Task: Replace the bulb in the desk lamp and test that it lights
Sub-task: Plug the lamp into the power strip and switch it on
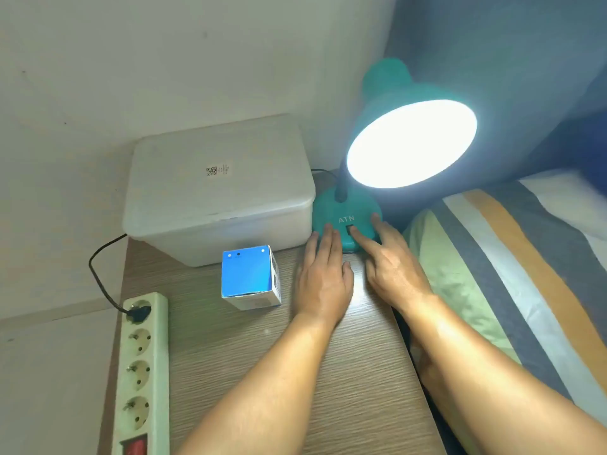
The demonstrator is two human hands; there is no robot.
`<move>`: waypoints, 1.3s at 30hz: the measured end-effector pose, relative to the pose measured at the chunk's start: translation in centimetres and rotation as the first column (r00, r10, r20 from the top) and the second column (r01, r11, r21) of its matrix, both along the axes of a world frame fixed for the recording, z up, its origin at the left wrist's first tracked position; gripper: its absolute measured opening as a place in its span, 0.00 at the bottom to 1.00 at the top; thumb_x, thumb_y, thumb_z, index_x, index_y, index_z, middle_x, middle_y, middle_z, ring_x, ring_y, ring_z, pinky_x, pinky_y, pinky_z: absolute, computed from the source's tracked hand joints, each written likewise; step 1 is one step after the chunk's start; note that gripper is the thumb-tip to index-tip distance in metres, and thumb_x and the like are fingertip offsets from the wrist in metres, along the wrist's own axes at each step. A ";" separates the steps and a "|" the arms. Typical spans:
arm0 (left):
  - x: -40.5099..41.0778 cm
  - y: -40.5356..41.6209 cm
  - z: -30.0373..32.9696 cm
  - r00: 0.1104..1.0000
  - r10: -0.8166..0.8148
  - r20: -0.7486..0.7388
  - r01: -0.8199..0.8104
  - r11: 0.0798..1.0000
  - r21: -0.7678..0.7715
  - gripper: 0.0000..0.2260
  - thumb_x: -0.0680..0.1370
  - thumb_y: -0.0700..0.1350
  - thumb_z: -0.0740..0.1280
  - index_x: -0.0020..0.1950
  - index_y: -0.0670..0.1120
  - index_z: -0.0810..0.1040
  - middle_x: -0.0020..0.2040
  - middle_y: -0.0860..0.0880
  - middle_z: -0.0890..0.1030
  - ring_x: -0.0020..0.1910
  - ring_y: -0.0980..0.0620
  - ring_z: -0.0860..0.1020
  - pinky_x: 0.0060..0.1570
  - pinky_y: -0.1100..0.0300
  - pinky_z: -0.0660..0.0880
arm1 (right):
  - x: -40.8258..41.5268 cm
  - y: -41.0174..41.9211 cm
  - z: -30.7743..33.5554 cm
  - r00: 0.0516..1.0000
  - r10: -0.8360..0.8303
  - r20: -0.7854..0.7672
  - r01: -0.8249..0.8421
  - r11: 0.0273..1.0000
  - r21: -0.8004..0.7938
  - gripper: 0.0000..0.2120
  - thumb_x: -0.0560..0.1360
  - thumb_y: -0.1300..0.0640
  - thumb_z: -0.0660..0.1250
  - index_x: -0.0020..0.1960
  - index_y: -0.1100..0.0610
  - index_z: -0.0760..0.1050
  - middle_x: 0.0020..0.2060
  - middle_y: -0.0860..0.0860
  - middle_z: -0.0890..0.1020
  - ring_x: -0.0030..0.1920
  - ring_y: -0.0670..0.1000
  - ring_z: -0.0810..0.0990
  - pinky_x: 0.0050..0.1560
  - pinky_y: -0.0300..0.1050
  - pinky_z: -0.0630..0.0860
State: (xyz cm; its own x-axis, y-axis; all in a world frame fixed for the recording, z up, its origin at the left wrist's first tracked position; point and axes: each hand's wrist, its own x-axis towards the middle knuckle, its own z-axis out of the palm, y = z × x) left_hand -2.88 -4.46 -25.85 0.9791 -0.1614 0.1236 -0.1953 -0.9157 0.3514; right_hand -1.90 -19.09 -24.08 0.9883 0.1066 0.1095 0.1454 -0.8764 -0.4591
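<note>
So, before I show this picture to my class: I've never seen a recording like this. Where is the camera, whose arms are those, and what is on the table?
The single picture comes from a camera worn on a person's head, looking forward and down, so the bare arms are that person's own. On the wooden table stands a teal desk lamp, glowing brightly. The left hand lies flat with its fingertips against the lamp's base; the right hand has a finger on the base's switch. Neither hand holds anything. Also there: a white lidded plastic box, a small blue carton and a power strip with one black plug in it.
</note>
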 end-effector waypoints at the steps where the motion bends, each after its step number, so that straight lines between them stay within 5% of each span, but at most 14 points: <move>1: 0.0 0.0 0.0 1.000 0.002 0.004 -0.002 1.000 0.007 0.27 0.78 0.48 0.56 0.76 0.41 0.65 0.77 0.44 0.66 0.75 0.43 0.63 0.74 0.51 0.60 | 0.0 0.1 0.1 1.000 0.002 0.004 -0.002 1.000 0.009 0.28 0.72 0.66 0.60 0.72 0.52 0.72 0.72 0.67 0.68 0.70 0.69 0.68 0.68 0.61 0.70; 8: 0.0 0.1 0.3 1.000 0.007 0.022 -0.008 1.000 0.002 0.26 0.77 0.48 0.60 0.75 0.40 0.68 0.75 0.43 0.69 0.74 0.42 0.67 0.71 0.51 0.64 | -0.2 -0.1 0.1 0.999 0.002 -0.033 -0.002 1.000 -0.001 0.31 0.75 0.65 0.62 0.75 0.47 0.66 0.78 0.60 0.60 0.76 0.61 0.62 0.71 0.54 0.68; 17: 0.1 0.2 0.0 1.000 -0.005 0.010 0.005 1.000 0.018 0.27 0.78 0.47 0.66 0.75 0.40 0.67 0.75 0.43 0.69 0.73 0.41 0.67 0.72 0.52 0.61 | 0.1 -0.1 -0.6 0.999 0.021 -0.044 -0.020 1.000 0.014 0.27 0.78 0.56 0.66 0.75 0.47 0.66 0.77 0.61 0.60 0.73 0.63 0.66 0.67 0.57 0.72; 29: -0.2 0.1 0.4 1.000 -0.002 0.002 0.002 1.000 0.029 0.28 0.80 0.53 0.51 0.77 0.41 0.64 0.76 0.44 0.66 0.75 0.42 0.64 0.72 0.54 0.56 | 0.0 -0.4 -1.1 0.998 0.032 -0.057 -0.031 0.999 0.017 0.28 0.78 0.50 0.67 0.76 0.45 0.63 0.78 0.59 0.58 0.76 0.62 0.62 0.70 0.55 0.69; 39: -0.1 0.2 0.6 1.000 -0.003 -0.014 0.004 0.999 0.037 0.26 0.81 0.51 0.57 0.78 0.41 0.62 0.78 0.45 0.63 0.77 0.43 0.61 0.73 0.54 0.55 | 0.0 -0.3 -0.8 0.997 0.036 -0.069 -0.035 0.999 0.013 0.28 0.78 0.51 0.67 0.77 0.45 0.63 0.79 0.59 0.57 0.76 0.62 0.62 0.70 0.54 0.68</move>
State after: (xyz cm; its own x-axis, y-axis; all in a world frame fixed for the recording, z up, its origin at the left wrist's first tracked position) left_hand -2.98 -4.31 -25.27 0.9801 -0.1689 0.1038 -0.1937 -0.9273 0.3204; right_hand -1.88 -19.35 -24.92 0.9891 0.1409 0.0429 0.1441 -0.8656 -0.4796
